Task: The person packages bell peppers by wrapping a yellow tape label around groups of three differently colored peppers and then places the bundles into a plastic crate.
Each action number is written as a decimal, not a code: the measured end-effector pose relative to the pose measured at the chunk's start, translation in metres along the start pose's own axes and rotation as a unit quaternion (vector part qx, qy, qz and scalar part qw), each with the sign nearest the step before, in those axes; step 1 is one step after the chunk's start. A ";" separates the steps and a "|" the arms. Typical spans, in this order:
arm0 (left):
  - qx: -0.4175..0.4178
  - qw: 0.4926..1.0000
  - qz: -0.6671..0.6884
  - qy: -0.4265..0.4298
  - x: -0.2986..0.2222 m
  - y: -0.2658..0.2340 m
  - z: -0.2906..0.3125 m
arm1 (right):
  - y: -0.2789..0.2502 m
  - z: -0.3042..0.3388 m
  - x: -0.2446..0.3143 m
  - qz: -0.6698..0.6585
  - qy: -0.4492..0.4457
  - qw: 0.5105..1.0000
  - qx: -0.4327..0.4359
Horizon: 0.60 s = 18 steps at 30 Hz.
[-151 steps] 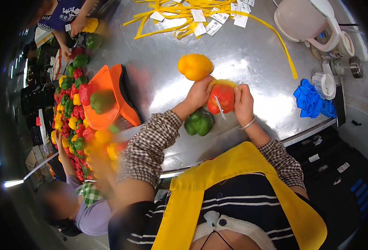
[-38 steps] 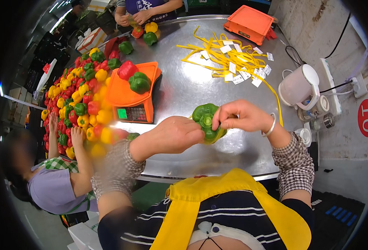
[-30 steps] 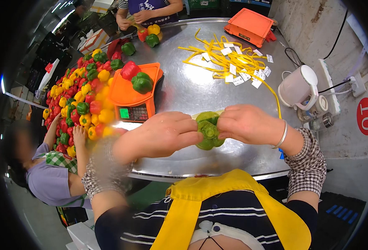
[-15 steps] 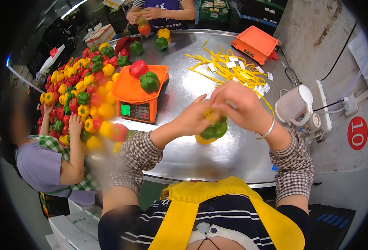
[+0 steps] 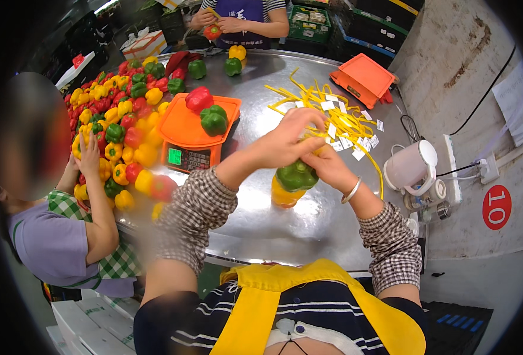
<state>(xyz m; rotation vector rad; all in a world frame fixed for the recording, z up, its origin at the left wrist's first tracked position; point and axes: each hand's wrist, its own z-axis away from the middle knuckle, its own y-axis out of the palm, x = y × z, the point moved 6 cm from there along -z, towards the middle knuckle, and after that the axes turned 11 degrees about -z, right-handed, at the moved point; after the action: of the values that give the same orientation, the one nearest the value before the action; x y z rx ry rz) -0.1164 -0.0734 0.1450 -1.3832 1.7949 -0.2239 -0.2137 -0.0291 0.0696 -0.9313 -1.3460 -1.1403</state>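
Observation:
A green bell pepper point(image 5: 297, 176) rests on top of a yellow bell pepper point(image 5: 286, 196) in front of me, the two stacked in what looks like a thin yellow net bag. My right hand point(image 5: 330, 167) is closed at the top of the green pepper, gathering the bag's neck. Over that same neck my left hand point(image 5: 291, 139) bends its fingers, closed too; the bit of net between the fingers is mostly hidden. Beyond my hands lies a heap of yellow net strips point(image 5: 347, 124) with white tags.
An orange scale point(image 5: 196, 133) carries a red pepper point(image 5: 199, 99) and a green pepper point(image 5: 214, 120). Mixed peppers point(image 5: 113, 133) pile up at left, where a co-worker handles them. Another person stands across the steel table point(image 5: 249, 228). At right are a second orange scale point(image 5: 365, 76) and a kettle point(image 5: 412, 163).
Both hands and the bagged peppers have shifted slightly left. My left hand has risen over the bag's neck, while my right hand has dropped beside the green pepper's top.

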 end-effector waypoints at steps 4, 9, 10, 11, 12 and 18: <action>0.079 0.993 0.067 -0.055 0.039 -0.001 0.040 | 0.005 -0.002 0.038 0.142 -0.247 0.959 0.003; 0.055 0.993 0.048 -0.090 0.032 0.012 0.047 | 0.055 0.009 0.090 0.533 -0.371 0.758 -0.060; 0.027 0.996 0.008 -0.084 0.027 0.006 0.048 | 0.063 0.009 0.091 0.546 -0.379 0.745 -0.055; 0.063 0.985 0.089 -0.134 0.024 0.006 0.044 | 0.063 0.012 0.092 0.552 -0.388 0.736 -0.055; 0.072 0.982 0.117 -0.127 0.024 0.006 0.045 | 0.065 0.016 0.094 0.536 -0.387 0.747 -0.066; 0.017 0.990 0.087 -0.114 0.010 -0.022 0.047 | 0.024 0.016 0.061 0.226 -0.135 0.962 -0.078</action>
<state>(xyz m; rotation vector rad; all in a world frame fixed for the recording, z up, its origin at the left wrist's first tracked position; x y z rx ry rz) -0.0682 -0.0747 0.1236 -1.1690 1.7008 -0.0031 -0.2011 -0.0131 0.1338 -1.4659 -1.1798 -0.7913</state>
